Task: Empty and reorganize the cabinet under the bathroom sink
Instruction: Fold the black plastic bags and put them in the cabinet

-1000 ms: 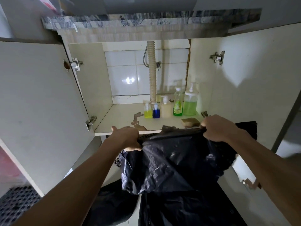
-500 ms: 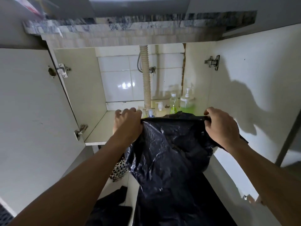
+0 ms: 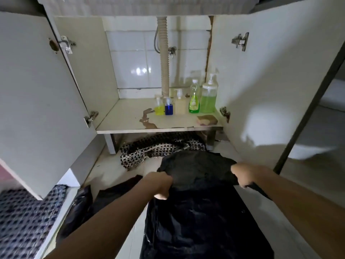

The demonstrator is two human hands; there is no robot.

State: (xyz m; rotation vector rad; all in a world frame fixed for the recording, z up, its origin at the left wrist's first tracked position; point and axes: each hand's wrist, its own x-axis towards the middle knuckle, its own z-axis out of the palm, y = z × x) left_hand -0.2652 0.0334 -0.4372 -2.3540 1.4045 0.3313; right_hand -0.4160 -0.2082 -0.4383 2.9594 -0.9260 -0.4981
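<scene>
Lowered since before: one black bag [image 3: 196,171], two hands' [image 3: 158,184] [image 3: 244,174] grip.

Readable text: none in this view.
Green bottle [image 3: 194,101] label: a pale patch on the front, its print too small and blurred to make out.
Pump bottle [image 3: 208,96]: no lettering that can be read.
Small yellow bottle [image 3: 158,107] and small blue bottle [image 3: 168,108]: no lettering that can be read.
</scene>
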